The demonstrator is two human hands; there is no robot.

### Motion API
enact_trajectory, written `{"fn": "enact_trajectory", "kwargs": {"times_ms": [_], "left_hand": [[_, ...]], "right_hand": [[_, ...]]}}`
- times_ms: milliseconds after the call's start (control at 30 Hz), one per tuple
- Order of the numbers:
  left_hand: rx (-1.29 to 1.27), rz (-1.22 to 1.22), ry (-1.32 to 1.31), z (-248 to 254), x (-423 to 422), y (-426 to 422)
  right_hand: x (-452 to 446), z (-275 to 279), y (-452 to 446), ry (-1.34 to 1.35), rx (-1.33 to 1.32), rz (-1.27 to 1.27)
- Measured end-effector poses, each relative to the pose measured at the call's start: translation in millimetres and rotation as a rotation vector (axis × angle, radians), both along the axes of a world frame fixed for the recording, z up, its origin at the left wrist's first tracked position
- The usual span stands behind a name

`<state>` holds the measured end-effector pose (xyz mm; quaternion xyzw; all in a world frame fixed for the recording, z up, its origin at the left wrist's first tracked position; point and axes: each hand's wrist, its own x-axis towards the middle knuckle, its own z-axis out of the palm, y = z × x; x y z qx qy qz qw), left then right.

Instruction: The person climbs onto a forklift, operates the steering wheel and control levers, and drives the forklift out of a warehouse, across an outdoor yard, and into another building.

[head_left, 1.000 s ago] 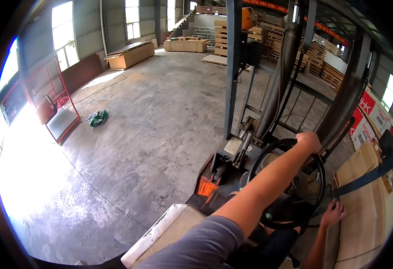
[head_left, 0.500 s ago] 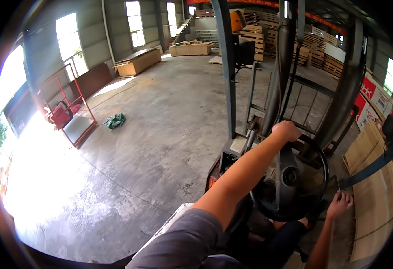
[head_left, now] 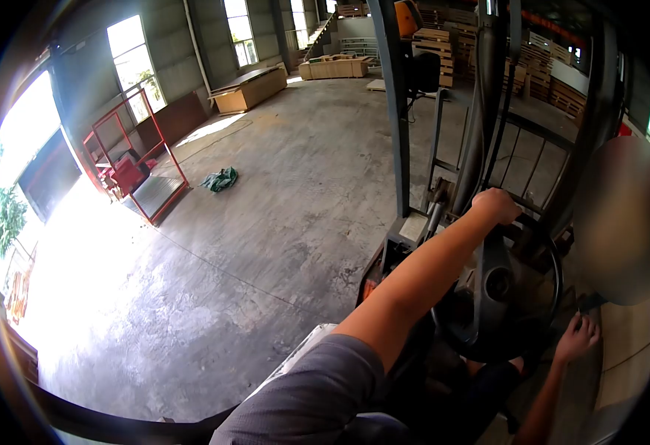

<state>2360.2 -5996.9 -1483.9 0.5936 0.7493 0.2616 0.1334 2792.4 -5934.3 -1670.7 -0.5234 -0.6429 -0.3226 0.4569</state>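
From the lower middle my left arm in a grey sleeve reaches forward to a black steering wheel (head_left: 557, 271). My left hand (head_left: 497, 206) is closed over the far upper rim of the wheel. Lower on the right, my right hand (head_left: 578, 340) has its fingers closed around the tip of a thin dark lever (head_left: 579, 311), most of which is hidden. Beyond the wheel rise the dark mast (head_left: 473, 141) and metal load guard (head_left: 536, 133) of a forklift. My legs show dimly below the wheel.
Left, on the concrete floor (head_left: 266, 200), stand a red-framed platform cart (head_left: 154, 199) and a crumpled green cloth (head_left: 220, 179). Wooden crates (head_left: 251, 90) line the wall; stacked pallets (head_left: 432, 55) are at the back. Boards (head_left: 636, 334) stand close on the right, partly behind a blurred patch.
My view has turned slightly left, so the cart, cloth, wheel and both hands sit further right in it. A blurred patch now covers the right side. Both hands keep their holds.
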Motion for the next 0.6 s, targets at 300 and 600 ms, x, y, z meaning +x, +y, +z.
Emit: {"fn": "enact_trajectory", "kwargs": {"times_ms": [300, 600], "left_hand": [[0.016, -0.045, 0.075, -30.3, 16.5, -184.0], [0.107, -0.023, 0.140, -69.7, 20.5, -382.3]], "right_hand": [[15.5, -13.2, -165.2, 0.088, -0.044, -0.077], [27.4, 1.9, -320.8, 0.132, 0.066, -0.012]]}}
